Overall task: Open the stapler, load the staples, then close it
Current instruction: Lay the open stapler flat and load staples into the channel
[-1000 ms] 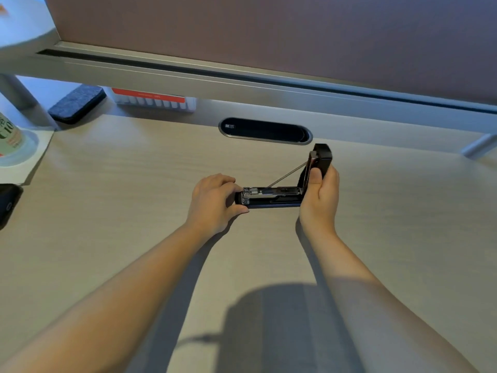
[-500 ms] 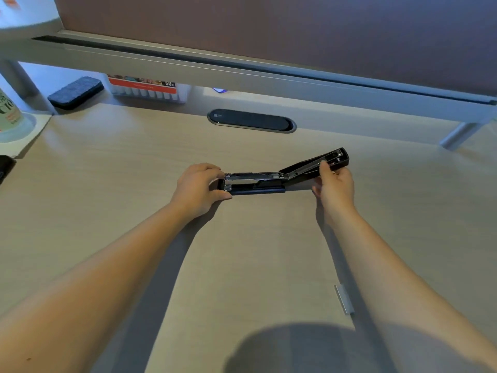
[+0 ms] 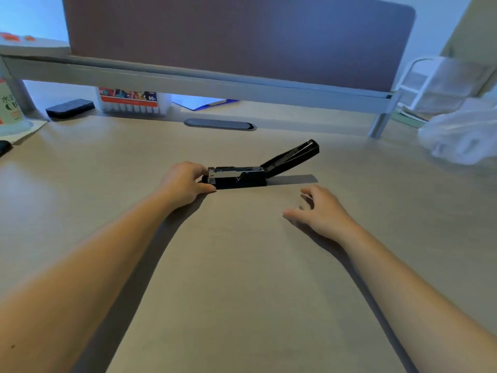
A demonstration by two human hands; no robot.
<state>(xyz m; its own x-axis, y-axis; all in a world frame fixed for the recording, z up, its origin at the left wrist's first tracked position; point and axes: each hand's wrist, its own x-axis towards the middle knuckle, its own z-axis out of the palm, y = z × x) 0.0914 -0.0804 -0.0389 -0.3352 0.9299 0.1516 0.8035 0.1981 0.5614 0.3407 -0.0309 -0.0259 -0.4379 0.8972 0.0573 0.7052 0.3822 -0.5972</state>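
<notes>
Stapler (image 3: 242, 176) lies near the middle of the pale wood-grain bench (image 3: 242, 292), its long axis running left to right across the view. The black base sits flat on the bench with the shiny metal channel on top, while the black lid (image 3: 291, 156) is swung open at the right end and tilts up and away to the right. The left hand (image 3: 185, 181) grips the left end of the stapler, fingers over the top and thumb along the near side. The right hand (image 3: 320, 211) is off the stapler, released with fingers loosely spread, low over the bench just near and to the right of it.

Behind the stapler, an oval dark cable slot (image 3: 220, 124) is set into the bench. Further back, a grey shelf rail runs below a brown partition screen (image 3: 242, 36). Under the rail stand a box of marker pens (image 3: 134, 102) and a dark eraser block (image 3: 70, 108); blue papers (image 3: 201, 101) lie beside them. At the far right are a white wire rack (image 3: 435, 82) and a crumpled white plastic bag (image 3: 462, 133). Nothing lies between the hands and the stapler.
</notes>
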